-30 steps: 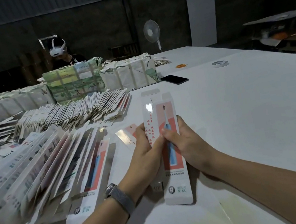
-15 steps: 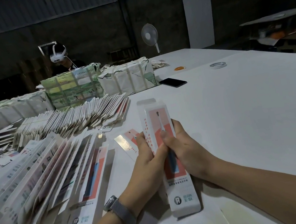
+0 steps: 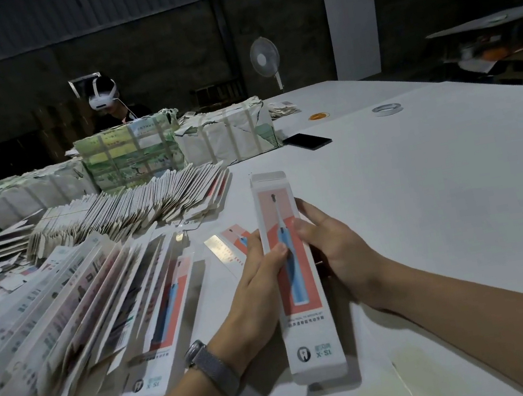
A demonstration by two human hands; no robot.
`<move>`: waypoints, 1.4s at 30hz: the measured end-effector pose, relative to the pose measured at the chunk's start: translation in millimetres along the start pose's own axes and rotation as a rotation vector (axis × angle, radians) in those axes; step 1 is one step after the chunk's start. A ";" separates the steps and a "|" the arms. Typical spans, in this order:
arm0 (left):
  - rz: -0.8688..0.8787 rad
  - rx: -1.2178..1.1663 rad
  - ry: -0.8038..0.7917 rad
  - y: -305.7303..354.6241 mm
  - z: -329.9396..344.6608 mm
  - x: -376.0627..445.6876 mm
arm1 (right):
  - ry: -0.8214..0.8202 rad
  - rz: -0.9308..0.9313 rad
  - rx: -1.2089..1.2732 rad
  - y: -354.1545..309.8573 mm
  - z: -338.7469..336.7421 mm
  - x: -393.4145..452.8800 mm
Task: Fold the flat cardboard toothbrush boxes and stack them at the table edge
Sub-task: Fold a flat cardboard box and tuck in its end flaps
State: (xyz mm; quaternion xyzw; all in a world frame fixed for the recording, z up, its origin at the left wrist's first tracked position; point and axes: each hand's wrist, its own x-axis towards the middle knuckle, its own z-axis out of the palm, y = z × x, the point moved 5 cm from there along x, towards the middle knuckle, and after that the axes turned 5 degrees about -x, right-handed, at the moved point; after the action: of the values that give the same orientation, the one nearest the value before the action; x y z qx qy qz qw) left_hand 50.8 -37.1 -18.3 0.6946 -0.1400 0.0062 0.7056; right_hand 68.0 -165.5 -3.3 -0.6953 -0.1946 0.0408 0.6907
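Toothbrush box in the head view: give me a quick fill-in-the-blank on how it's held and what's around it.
1. The toothbrush box is held by ____ hands.
2. The watch sits on the ____ wrist.
3. The pile of flat boxes lies to the box's ____.
4. The black phone lies on the ____.

Missing words: both; left; left; table

Surface: a white table (image 3: 423, 192) filled the frame's right.
Left side: fanned flat cartons (image 3: 75, 306) (overlapping) lay on it.
Upper centre: wrapped bundles (image 3: 226, 135), a black phone (image 3: 307, 141).
Upper right: a tape roll (image 3: 386, 108).
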 end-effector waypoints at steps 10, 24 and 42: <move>-0.018 -0.073 0.081 -5.8 -8.7 8.6 | -0.051 0.013 0.073 -0.9 0.1 -0.4; 0.049 -0.218 0.189 1.4 -16.4 6.4 | -0.136 0.062 -0.031 -1.2 7.4 -5.2; 0.012 -0.126 0.109 -1.3 -12.9 7.4 | -0.038 0.043 0.018 10.3 -5.0 5.6</move>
State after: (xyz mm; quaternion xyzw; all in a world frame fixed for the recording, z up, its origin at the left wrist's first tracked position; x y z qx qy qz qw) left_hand 60.6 -25.8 -18.0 0.6468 -0.1056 0.0393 0.7543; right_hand 77.0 -168.1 -12.0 -0.6922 -0.1925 0.0707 0.6920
